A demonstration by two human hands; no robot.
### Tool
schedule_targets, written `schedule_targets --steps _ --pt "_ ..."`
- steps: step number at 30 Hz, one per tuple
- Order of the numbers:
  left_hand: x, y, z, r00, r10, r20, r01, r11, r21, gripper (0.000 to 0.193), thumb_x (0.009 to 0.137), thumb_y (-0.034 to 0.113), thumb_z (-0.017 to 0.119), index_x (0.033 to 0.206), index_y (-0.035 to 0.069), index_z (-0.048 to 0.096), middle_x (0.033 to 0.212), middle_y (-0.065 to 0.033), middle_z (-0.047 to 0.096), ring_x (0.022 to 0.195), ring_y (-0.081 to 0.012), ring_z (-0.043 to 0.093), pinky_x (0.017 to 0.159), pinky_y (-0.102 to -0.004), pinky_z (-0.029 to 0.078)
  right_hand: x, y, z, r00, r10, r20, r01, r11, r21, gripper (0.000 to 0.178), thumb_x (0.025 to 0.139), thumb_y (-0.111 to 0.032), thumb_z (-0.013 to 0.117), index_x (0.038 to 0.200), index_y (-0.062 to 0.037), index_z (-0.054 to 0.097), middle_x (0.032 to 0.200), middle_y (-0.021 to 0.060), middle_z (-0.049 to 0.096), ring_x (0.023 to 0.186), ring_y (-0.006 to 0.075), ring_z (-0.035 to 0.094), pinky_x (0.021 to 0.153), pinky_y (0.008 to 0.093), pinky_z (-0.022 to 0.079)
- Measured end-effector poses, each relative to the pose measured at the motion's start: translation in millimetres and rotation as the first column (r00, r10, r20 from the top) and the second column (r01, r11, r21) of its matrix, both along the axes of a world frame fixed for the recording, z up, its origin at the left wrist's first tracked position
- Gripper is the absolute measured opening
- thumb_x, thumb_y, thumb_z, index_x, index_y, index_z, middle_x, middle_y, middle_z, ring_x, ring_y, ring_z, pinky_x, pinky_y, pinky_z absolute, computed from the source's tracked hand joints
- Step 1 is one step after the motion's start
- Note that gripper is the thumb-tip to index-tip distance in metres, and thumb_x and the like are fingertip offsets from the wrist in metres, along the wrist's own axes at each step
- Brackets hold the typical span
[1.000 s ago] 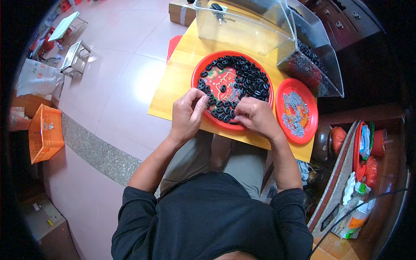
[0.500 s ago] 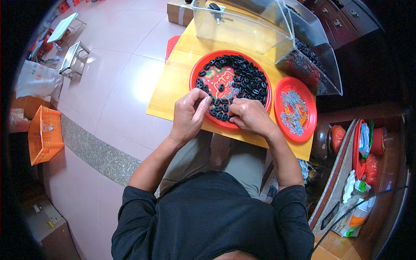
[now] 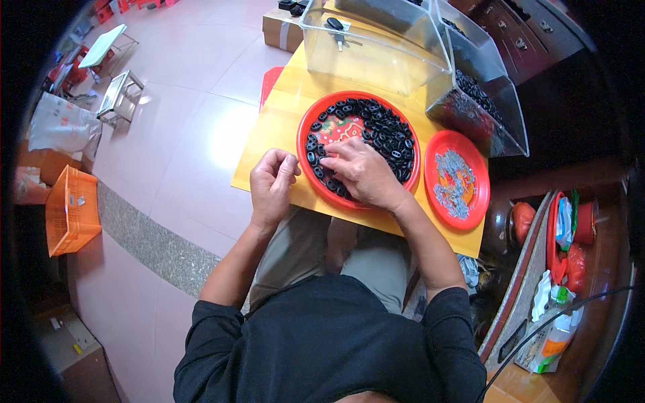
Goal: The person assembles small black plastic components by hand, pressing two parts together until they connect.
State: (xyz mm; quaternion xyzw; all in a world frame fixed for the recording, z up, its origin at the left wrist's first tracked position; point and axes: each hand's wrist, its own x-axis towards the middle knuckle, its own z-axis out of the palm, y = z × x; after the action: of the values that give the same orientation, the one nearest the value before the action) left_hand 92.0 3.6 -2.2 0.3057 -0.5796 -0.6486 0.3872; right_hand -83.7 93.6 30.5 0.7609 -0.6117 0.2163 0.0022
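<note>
A round red tray (image 3: 356,95) holds many small black oval pieces with two holes (image 3: 388,131), heaped on its right side and looser along the left. Over the tray's front middle reaches my right hand (image 3: 364,173), palm down, fingers apart and tips close to the black pieces at the left. My left hand (image 3: 273,188) is outside the tray, just left of its rim, thumb pressed to the curled fingers; whatever is in them is hidden. To the right, a smaller red plate (image 3: 484,178) carries a scatter of small silvery pieces (image 3: 453,181).
Both trays stand on a yellow table (image 3: 262,138). Clear plastic bins (image 3: 376,67) line its far edge, one holding a key (image 3: 339,40) seen through its wall, another with dark pieces. A cardboard box (image 3: 282,33) lies beyond. An orange basket (image 3: 70,211) is on the floor at left.
My left hand has drawn back leftward from the tray. My right hand has moved left and farther in over the black pieces, its fingers spreading. The view has shifted slightly.
</note>
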Motion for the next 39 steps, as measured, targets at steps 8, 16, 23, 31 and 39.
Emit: schedule_targets --steps 8,16,23,31,39 --pt "9 -10 -5 0.999 0.051 0.005 -0.051 0.999 -0.021 0.016 0.091 0.014 0.052 0.08 0.002 0.054 0.067 -0.0002 0.054 0.06 -0.0062 0.048 0.054 -0.0203 0.04 -5 14 9 0.998 0.028 -0.054 -0.022 0.994 0.109 0.022 0.069 -0.004 0.061 0.09 -0.0083 0.065 0.108 0.0067 0.058 0.101 0.0265 0.052 0.082 0.0391 0.042" --pt "-9 -21 -18 0.997 0.075 -0.001 -0.075 0.986 -0.152 0.015 0.091 0.015 0.052 0.083 0.003 0.054 0.071 -0.0001 0.054 0.062 -0.0056 0.047 0.056 -0.0195 0.039 0 -11 3 0.998 -0.004 0.06 0.006 1.0 -0.023 0.01 0.073 -0.007 0.06 0.082 -0.0056 0.062 0.088 0.0081 0.057 0.089 0.0267 0.053 0.076 0.038 0.044" --pt "-16 -23 -26 0.994 0.104 0.027 -0.096 0.974 -0.206 0.013 0.09 0.011 0.053 0.082 0.001 0.055 0.072 -0.0003 0.054 0.065 -0.0072 0.049 0.06 -0.0208 0.041 0 -46 -16 0.975 -0.222 0.019 0.223 0.974 -0.047 0.01 0.072 -0.01 0.065 0.081 -0.0057 0.062 0.081 0.0096 0.058 0.08 0.0284 0.056 0.068 0.0385 0.047" --pt "-13 -23 -28 0.994 0.094 0.057 -0.078 0.967 -0.244 0.009 0.089 0.008 0.054 0.084 0.0 0.056 0.074 -0.0013 0.056 0.069 -0.0083 0.053 0.064 -0.0228 0.045 2 -60 -13 0.973 -0.176 -0.15 0.18 0.984 0.009 0.01 0.069 -0.011 0.067 0.07 -0.0054 0.058 0.076 0.0076 0.058 0.076 0.0258 0.056 0.063 0.0372 0.048" --pt "-6 3 -5 0.985 -0.146 -0.087 0.147 0.989 0.011 0.007 0.089 0.006 0.053 0.089 0.0 0.054 0.074 -0.0016 0.057 0.07 -0.0085 0.054 0.065 -0.0232 0.045 16 -5 12 0.285 -0.391 0.875 0.088 0.92 0.383 0.01 0.085 -0.01 0.059 0.081 -0.0007 0.058 0.065 0.0007 0.056 0.054 0.0071 0.053 0.05 0.0202 0.044"
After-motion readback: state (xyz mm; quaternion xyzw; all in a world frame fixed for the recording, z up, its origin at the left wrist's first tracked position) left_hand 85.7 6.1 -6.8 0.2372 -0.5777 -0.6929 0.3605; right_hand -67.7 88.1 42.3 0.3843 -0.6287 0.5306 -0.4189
